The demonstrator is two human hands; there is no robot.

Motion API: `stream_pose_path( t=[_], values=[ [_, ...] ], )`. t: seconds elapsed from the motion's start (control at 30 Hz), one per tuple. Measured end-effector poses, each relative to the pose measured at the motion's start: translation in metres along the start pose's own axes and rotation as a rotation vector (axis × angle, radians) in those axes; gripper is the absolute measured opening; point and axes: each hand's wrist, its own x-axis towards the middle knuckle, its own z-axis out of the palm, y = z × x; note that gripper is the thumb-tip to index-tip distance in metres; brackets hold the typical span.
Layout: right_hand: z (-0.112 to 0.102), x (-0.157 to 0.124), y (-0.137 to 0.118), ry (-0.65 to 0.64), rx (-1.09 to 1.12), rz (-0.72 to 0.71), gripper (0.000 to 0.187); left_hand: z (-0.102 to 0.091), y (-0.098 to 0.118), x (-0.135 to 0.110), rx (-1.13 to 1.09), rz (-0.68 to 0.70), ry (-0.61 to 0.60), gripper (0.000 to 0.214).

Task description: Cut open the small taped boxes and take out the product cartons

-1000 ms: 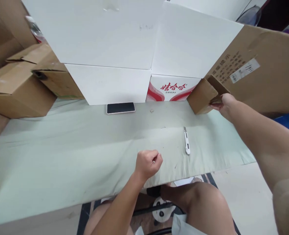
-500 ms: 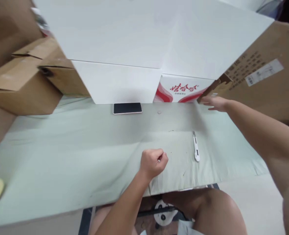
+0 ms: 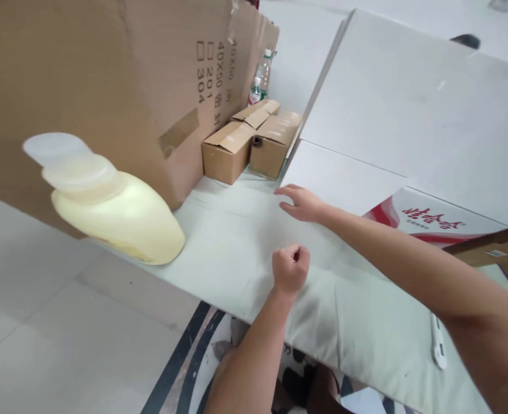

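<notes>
My left hand (image 3: 291,269) is closed in a fist over the cloth-covered table, and nothing shows in it. Just beyond it, my right hand (image 3: 302,202) reaches across from the right with fingers apart and holds nothing. It is close to the lower edge of a large white box (image 3: 344,169). A white utility knife (image 3: 438,343) lies on the pale green cloth (image 3: 232,230), partly covered by my right forearm. The phone is out of sight.
A lamp-like pale yellow object (image 3: 124,215) stands at the table's left edge. Behind it rises a big cardboard carton (image 3: 150,75). Small brown boxes (image 3: 226,152) and plastic bottles (image 3: 262,75) are at the back. A red-and-white printed box (image 3: 426,215) is at right.
The view has swung left. My right hand has left the brown carton on the right and come across beyond my left hand, which stays in a fist.
</notes>
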Motion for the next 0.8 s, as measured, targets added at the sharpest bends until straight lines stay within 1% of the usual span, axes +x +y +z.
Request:
stream_pose_path(
  t=[0.03,0.1,0.17,0.23,0.3,0.4,0.5,0.57,0.6,0.67,0.73,0.8],
  values=[
    [0.01,0.024,-0.019,0.023,-0.016,-0.047,0.051,-0.004,0.0,0.001,-0.01,-0.015,0.008,0.039],
    [0.025,0.072,-0.05,0.087,-0.062,-0.094,0.057,-0.009,-0.001,0.004,-0.058,-0.063,0.015,0.039],
    [0.037,0.116,-0.069,0.167,-0.131,-0.09,0.063,-0.012,-0.002,0.007,-0.147,-0.133,0.016,0.038],
    [0.046,0.153,-0.077,0.224,-0.169,-0.079,0.066,-0.017,-0.001,0.011,-0.235,-0.198,0.015,0.038],
    [0.052,0.18,-0.078,0.233,-0.173,-0.068,0.068,-0.022,-0.001,0.015,-0.276,-0.232,0.016,0.039],
    [0.056,0.202,-0.078,0.183,-0.22,-0.01,0.07,-0.03,0.0,0.02,-0.305,-0.257,0.036,0.039],
    [0.056,0.202,-0.086,0.159,-0.266,0.038,0.073,-0.038,0.001,0.024,-0.327,-0.271,0.076,0.038],
    [0.056,0.189,-0.093,0.167,-0.284,0.009,0.073,-0.044,-0.001,0.027,-0.326,-0.257,0.129,0.038],
    [0.056,0.179,-0.096,0.171,-0.295,-0.025,0.072,-0.047,-0.002,0.028,-0.321,-0.236,0.175,0.038],
    [0.057,0.15,-0.098,0.179,-0.319,-0.118,0.07,-0.053,-0.006,0.032,-0.303,-0.179,0.312,0.038],
    [0.056,0.113,-0.096,0.192,-0.331,-0.197,0.066,-0.058,-0.009,0.035,-0.265,-0.122,0.456,0.038],
    [0.052,0.071,-0.088,0.206,-0.336,-0.217,0.061,-0.06,-0.011,0.035,-0.203,-0.064,0.561,0.04]
  ],
)
